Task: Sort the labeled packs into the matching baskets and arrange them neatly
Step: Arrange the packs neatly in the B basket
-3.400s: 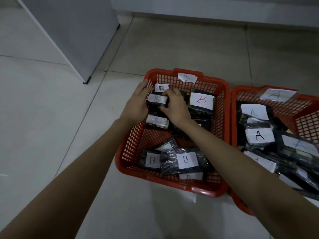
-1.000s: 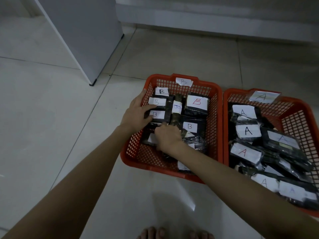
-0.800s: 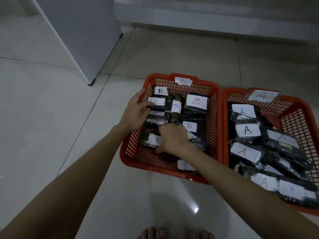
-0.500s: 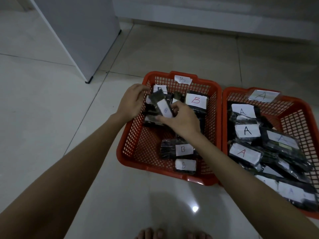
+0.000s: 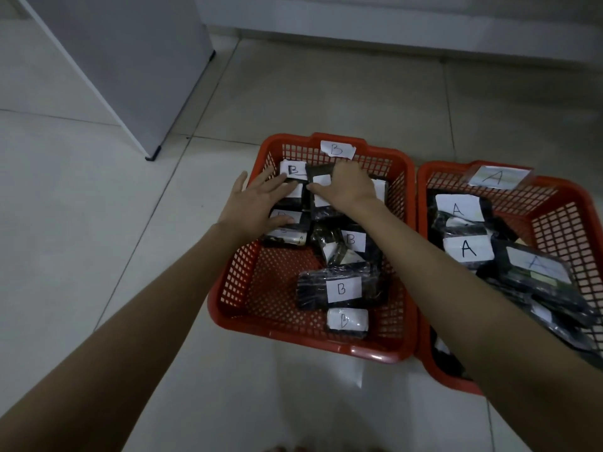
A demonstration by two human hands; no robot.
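Observation:
Two red mesh baskets stand side by side on the floor. The left basket (image 5: pixel 228 308) carries a B tag (image 5: pixel 336 149) and holds several dark packs with white B labels. My right hand (image 5: pixel 350 187) grips one dark pack (image 5: pixel 321 177) at the basket's far end, beside a pack marked B (image 5: pixel 293 170). My left hand (image 5: pixel 257 203) lies flat with straight fingers on the packs at the far left of that basket. Two more B packs (image 5: pixel 342 290) lie near the front. The right basket (image 5: pixel 554 220) has an A tag (image 5: pixel 497 177) and several A-labelled packs (image 5: pixel 467 249).
A grey cabinet (image 5: pixel 130 60) stands at the back left, its corner close to the B basket. A low wall ledge (image 5: pixel 391 24) runs along the back. Pale floor tiles (image 5: pixel 98 256) surround the baskets. Toes show at the bottom edge.
My right hand lifted a pack from the front of the B basket and carried it to the far end. My left hand opened flat on the far-left packs.

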